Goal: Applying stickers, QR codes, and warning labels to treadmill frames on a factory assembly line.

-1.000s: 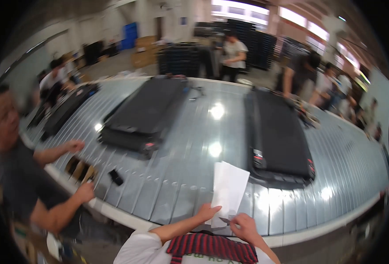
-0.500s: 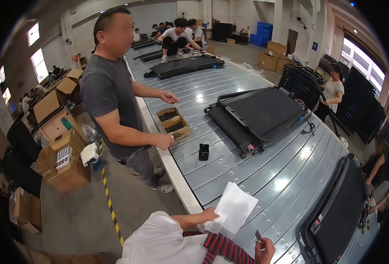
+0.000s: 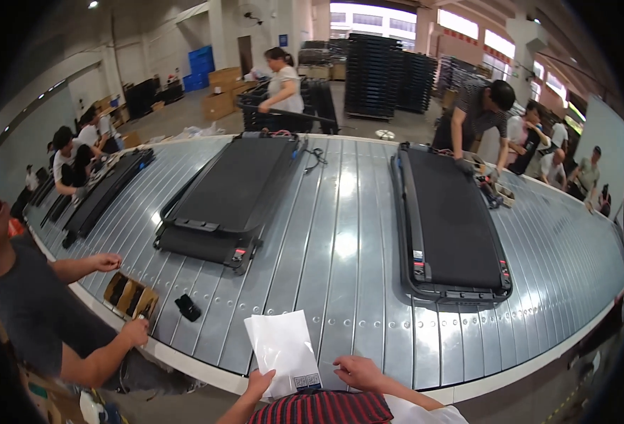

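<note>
My left hand (image 3: pixel 259 384) grips a few white paper sheets (image 3: pixel 283 350) by their left edge, with small printed squares at the lower end. The sheets reach over the near edge of the metal slatted conveyor (image 3: pixel 343 290). To their right, my right hand (image 3: pixel 360 372) hovers palm down above the conveyor edge, its fingers bent. Whatever it may hold is hidden beneath them. Beyond my hands lie a black walking-pad treadmill (image 3: pixel 453 219) on the right and another treadmill (image 3: pixel 238 184) on the left. A small black part (image 3: pixel 187 307) rests left of the sheets.
At the left, a co-worker (image 3: pixel 36 311) reaches over a cardboard box (image 3: pixel 129 297) of dark parts. Another person (image 3: pixel 478 116) in gloves works at the right treadmill's far end. Behind the conveyor, a person (image 3: pixel 283 88) stands near stacked black frames (image 3: pixel 373 74).
My view has swung to the right. My left hand still holds the sheets. My right hand has turned palm down, and the small dark piece in its fingers no longer shows.
</note>
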Tool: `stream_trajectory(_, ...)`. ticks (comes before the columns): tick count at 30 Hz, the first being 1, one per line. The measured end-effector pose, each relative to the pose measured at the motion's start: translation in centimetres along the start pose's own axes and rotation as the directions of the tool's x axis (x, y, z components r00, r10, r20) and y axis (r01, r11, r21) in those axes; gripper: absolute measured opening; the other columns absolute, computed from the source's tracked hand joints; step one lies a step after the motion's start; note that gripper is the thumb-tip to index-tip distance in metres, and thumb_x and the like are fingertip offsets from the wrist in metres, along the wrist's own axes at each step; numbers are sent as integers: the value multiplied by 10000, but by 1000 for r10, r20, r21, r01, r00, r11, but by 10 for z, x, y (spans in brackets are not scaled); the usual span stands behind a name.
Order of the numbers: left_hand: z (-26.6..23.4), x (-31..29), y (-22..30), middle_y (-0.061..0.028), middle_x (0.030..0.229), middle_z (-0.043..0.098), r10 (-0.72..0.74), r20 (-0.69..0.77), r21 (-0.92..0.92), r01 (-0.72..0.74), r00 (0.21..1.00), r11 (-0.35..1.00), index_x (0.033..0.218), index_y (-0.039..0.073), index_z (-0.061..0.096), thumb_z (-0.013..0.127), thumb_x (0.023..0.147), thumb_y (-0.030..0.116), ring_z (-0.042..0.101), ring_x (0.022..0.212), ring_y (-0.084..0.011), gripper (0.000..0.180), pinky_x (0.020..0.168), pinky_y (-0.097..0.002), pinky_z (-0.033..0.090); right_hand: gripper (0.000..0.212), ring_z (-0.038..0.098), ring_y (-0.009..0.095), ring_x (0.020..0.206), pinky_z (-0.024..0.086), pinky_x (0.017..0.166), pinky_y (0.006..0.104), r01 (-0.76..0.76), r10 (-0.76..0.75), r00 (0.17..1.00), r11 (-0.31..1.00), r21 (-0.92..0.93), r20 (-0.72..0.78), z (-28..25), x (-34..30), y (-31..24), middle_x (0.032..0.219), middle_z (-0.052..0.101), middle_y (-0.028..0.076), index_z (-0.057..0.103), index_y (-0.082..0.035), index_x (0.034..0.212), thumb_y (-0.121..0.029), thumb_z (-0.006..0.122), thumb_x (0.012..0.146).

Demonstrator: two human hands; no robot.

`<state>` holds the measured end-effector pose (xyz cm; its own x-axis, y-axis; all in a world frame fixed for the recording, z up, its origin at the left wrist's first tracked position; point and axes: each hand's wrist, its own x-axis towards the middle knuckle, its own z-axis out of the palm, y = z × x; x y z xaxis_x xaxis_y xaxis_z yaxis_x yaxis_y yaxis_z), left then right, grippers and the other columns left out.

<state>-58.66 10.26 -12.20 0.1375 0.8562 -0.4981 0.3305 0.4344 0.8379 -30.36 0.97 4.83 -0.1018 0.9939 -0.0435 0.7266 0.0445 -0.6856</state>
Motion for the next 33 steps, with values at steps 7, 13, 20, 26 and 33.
stream_trajectory(7, -6, 5, -10, -155, 783, 629, 187, 9, 262, -183, 982, 948, 861, -10, 617, 610, 704, 245, 609, 737, -233, 300, 656, -330, 455, 229, 558, 304, 786, 444, 644, 394, -12, 14, 999, 999, 52, -38, 16, -7, 8, 831, 582, 122, 511, -84, 964, -231, 508, 788)
stream_trajectory(13, -12, 14, 1, -126, 827, 628, 232, 40, 348, -231, 972, 908, 922, -36, 588, 589, 729, 145, 594, 759, -194, 264, 679, -309, 453, 233, 554, 312, 796, 440, 656, 403, -15, 25, 995, 995, 99, -95, 14, -11, 12, 843, 581, 130, 495, -86, 986, -220, 497, 795)
stream_trajectory(20, 18, 6, 55, -98, 832, 620, 366, 144, 233, -391, 919, 891, 941, -36, 573, 574, 747, 127, 573, 752, -161, 253, 676, -290, 448, 230, 560, 309, 744, 440, 625, 396, -64, 119, 969, 967, 245, -215, 5, -51, 34, 780, 587, 116, 493, -84, 983, -204, 510, 788)
stream_trajectory(26, 89, -40, 133, -109, 853, 625, 525, 370, 241, -625, 767, 743, 972, -17, 561, 551, 776, 139, 573, 776, -149, 251, 693, -276, 444, 125, 537, 86, 538, 431, 504, 220, -23, 320, 413, 940, 341, -853, -38, -111, 69, 613, 563, 54, 533, -20, 858, -48, 576, 744)
stream_trajectory(33, 182, -82, 183, -118, 870, 611, 450, 805, 103, -839, 386, 535, 996, 27, 562, 530, 826, 148, 585, 790, -183, 211, 702, -270, 445, 390, 491, 67, 576, 408, 487, 189, 221, 708, -29, 693, 686, -706, -58, -232, 83, 694, 536, 27, 377, -5, 1094, -11, 561, 750)
